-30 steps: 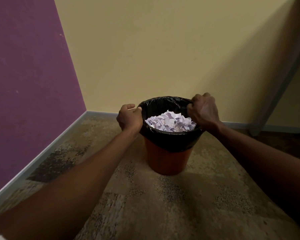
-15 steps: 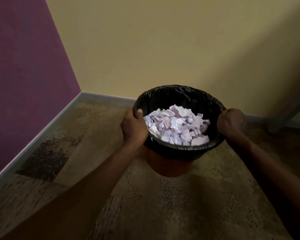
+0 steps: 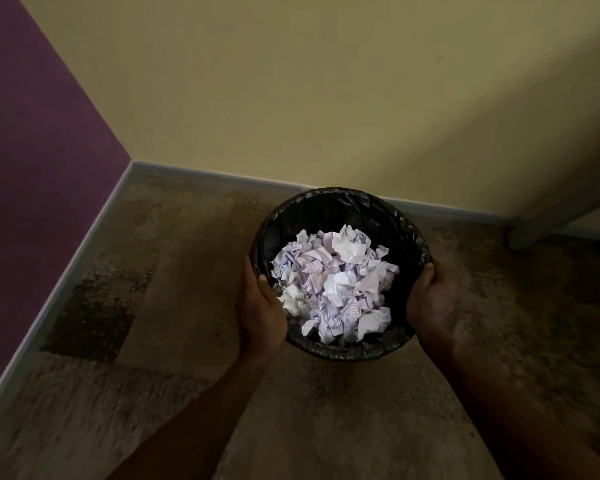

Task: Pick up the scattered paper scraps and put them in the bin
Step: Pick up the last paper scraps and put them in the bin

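- Patterned carpet (image 3: 153, 393) runs into a corner where purple and yellow walls meet.
- Both hands grip the bin (image 3: 340, 206) at opposite rim points, left hand (image 3: 258, 310) and right hand (image 3: 433, 303), probably to carry it level.
- Paper scraps (image 3: 333, 282) sit heaped inside the black liner.

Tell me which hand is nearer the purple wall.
Left. The left hand grips the bin rim on the side toward the purple wall; the right hand grips the opposite rim, farther from it.
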Demonstrator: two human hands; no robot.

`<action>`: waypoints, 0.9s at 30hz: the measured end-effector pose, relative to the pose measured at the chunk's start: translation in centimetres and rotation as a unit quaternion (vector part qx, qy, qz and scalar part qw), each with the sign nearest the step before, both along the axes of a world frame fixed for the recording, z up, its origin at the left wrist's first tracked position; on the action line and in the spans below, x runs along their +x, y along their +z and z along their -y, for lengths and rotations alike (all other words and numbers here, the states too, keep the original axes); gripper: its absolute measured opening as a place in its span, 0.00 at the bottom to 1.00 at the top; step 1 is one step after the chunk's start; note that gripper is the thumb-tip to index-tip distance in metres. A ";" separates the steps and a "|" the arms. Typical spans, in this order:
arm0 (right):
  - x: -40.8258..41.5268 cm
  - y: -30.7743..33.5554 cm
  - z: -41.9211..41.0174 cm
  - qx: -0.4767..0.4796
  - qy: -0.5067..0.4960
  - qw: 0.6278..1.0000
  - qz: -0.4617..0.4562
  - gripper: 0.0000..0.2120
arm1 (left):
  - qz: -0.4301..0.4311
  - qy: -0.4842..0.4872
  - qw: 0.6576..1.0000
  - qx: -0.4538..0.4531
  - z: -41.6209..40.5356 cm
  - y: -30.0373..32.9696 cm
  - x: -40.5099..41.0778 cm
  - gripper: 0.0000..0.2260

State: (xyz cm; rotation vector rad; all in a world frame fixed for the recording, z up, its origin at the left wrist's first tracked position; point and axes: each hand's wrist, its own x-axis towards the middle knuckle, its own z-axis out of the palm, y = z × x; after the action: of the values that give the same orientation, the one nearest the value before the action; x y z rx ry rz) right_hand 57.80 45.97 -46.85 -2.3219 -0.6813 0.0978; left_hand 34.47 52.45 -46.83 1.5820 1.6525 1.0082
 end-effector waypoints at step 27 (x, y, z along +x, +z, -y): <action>-2.6 7.8 -3.4 -0.112 0.077 0.985 -0.102 0.18 | 0.105 0.120 0.945 -0.286 -3.8 8.3 -4.9 0.08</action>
State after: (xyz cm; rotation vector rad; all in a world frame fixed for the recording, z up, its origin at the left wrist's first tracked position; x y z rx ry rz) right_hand 55.18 49.33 -39.01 -2.4229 -0.7771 0.4997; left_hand 29.59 56.25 -38.57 0.8793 1.7994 0.6886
